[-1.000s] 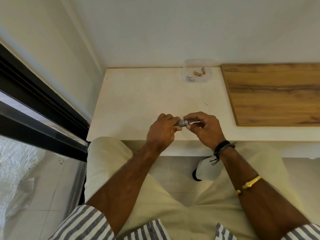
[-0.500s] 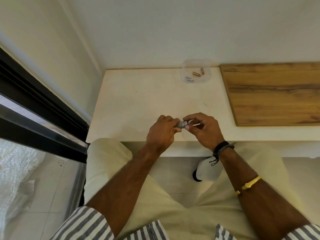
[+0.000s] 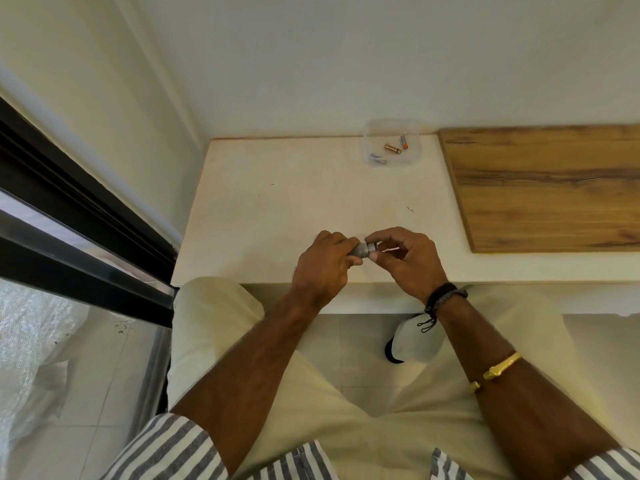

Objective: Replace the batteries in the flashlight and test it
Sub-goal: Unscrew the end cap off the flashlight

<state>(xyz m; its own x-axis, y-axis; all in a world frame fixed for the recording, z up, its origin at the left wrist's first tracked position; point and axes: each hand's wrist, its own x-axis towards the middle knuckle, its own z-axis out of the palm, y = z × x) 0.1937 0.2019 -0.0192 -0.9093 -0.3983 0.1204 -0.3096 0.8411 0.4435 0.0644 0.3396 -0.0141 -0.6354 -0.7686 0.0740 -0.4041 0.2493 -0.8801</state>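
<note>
A small grey flashlight (image 3: 362, 250) is held above the near part of the white table (image 3: 277, 209). My left hand (image 3: 325, 265) wraps around its body, hiding most of it. My right hand (image 3: 405, 261) pinches the exposed end of the flashlight with thumb and forefinger; a pale sliver shows between its fingers, too small to identify. A clear plastic container (image 3: 414, 157) at the table's back holds a copper-coloured battery (image 3: 392, 148), a grey and orange battery (image 3: 403, 141) and a small silvery part (image 3: 378, 159).
A wooden board (image 3: 547, 188) covers the right side of the table. A wall runs behind the table and a dark window frame (image 3: 69, 216) stands at the left. My knees and a white shoe (image 3: 412, 344) are below the table's front edge.
My right hand's fingers have shifted slightly around the flashlight's end; the pale sliver that stuck out to the right is shorter now. My left hand has stayed in place.
</note>
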